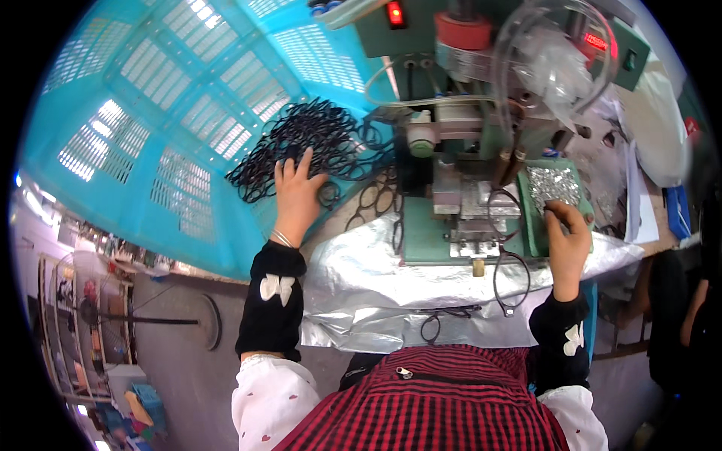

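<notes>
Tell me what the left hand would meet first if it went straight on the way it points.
Most likely the pile of dark glasses frames: the left hand overlaps its near edge in the picture, though depth and contact are unclear.

Red display digits (598, 43) on green control box (632, 74); too blurred to read.

Dark spectacle frames (297, 134) and small silvery metal parts (555, 183)
The frames lie tangled, heaped upper left of centre; the parts lie loosely piled, right of centre.
</notes>
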### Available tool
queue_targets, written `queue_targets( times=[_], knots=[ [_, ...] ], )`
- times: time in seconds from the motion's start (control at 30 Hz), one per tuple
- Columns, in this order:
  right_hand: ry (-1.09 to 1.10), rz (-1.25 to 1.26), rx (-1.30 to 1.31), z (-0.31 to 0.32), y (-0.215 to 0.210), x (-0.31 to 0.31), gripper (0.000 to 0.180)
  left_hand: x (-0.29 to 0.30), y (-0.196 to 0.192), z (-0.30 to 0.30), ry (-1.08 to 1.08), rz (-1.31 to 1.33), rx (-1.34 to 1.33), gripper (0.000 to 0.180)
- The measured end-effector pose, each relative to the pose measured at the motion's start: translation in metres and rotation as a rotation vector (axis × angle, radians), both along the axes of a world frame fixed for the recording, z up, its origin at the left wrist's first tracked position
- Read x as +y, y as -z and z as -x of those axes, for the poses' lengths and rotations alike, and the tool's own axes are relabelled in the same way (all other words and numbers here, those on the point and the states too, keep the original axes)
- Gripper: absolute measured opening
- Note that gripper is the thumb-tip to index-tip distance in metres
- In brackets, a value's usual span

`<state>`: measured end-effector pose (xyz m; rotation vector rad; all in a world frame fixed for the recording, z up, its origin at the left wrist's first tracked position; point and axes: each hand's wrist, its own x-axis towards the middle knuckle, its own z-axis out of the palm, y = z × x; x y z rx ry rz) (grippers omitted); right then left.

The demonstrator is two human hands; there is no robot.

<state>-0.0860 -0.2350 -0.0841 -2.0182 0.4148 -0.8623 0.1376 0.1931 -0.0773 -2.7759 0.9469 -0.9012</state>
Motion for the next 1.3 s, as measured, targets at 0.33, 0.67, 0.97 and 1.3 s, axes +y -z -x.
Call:
queue_targets(
  times=[0.33,0.67,0.97,1.3],
  knots=[
    [0.226,0.111,0.025,0.073,-0.004,-0.015,0.014,-0.003,0.002,0.04,0.039,0.323,0.661,0.028],
    [-0.319,-0.432,-0.115,-0.045,-0.081,0.051,0.032,-0.056,-0.02,0.058,-0.114,1.042,0.884,0.024],
    [-0.335,-0.553,-0.209,-0.042,-0.073,0.066,0.047,-0.05,-0.055,0.056,0.02,1.412,0.43,0.022],
    [-0.503,-0.461,-0.209,-0.002,-0.094,0.08,0.055,-0.063,-0.004,0.058,-0.07,1.476,0.606,0.014]
  ],
)
